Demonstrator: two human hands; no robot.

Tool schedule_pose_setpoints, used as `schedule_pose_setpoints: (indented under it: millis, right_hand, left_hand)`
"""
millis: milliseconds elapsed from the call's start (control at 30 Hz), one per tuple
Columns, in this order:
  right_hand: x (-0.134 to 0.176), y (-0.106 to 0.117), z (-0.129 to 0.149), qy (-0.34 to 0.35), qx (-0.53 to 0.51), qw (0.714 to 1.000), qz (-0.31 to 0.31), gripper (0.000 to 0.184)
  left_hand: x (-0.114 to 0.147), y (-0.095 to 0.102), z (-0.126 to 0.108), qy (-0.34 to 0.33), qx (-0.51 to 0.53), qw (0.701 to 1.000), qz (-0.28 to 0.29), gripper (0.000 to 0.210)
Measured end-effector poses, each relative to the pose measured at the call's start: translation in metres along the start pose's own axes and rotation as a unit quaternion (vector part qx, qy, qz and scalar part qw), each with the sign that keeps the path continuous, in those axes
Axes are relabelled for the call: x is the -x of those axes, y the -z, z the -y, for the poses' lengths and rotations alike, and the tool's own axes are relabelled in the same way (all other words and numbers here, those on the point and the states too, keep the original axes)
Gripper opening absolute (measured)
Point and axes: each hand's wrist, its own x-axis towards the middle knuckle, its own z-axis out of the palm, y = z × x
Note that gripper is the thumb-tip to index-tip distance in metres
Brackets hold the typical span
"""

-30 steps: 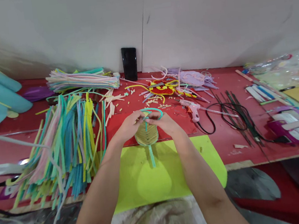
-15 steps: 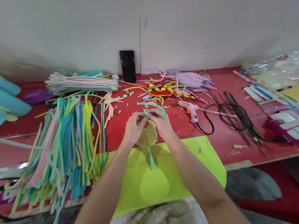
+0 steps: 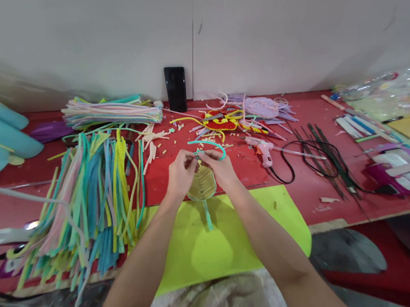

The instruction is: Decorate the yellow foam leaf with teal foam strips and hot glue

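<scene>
My left hand (image 3: 181, 173) and my right hand (image 3: 219, 165) meet at the top of a yellowish leaf-shaped piece (image 3: 202, 186) with a pale green stem (image 3: 207, 215). Both sets of fingers pinch around a teal pipe cleaner (image 3: 216, 145), whose free end curls out behind my right hand. The exact spot where it meets the leaf shape is hidden by my fingertips. Underneath lie a red sheet (image 3: 247, 168) and a lime-green sheet (image 3: 272, 215).
Pastel pipe cleaners (image 3: 101, 196) are heaped at left, with another bundle (image 3: 110, 113) behind. A black phone (image 3: 176, 90) leans on the wall. A pink glue gun (image 3: 262, 150) and its black cord (image 3: 325, 158) lie at right. Yellow and lilac pieces (image 3: 259, 109) sit at the back.
My left hand has shifted slightly up and left, its fingers still pinched near the top of the leaf shape. The teal curl stays nearly in place.
</scene>
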Motion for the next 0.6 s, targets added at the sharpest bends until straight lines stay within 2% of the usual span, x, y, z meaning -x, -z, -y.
schedule_pose_setpoints:
  millis: [233, 400, 500, 600]
  right_hand:
    - [0.0002, 0.0018, -0.0012, 0.001, -0.027, 1.0, -0.008, 0.017]
    - [0.0021, -0.0016, 0.0037, -0.03, -0.081, 0.996, -0.009, 0.018]
    - [0.0026, -0.0037, 0.0057, -0.037, -0.102, 0.994, -0.004, 0.018]
    - [0.0027, -0.0043, 0.0046, -0.021, -0.08, 0.997, 0.001, 0.018]
  left_hand:
    - [-0.0002, 0.0005, 0.0003, -0.002, -0.006, 1.0, 0.002, 0.007]
    - [-0.0024, 0.0031, -0.0032, -0.007, 0.011, 1.0, -0.009, 0.009]
    - [-0.0059, 0.0044, -0.0043, 0.031, 0.076, 0.997, -0.013, 0.01]
    - [-0.0092, 0.0053, -0.0043, 0.087, 0.178, 0.98, -0.034, 0.009]
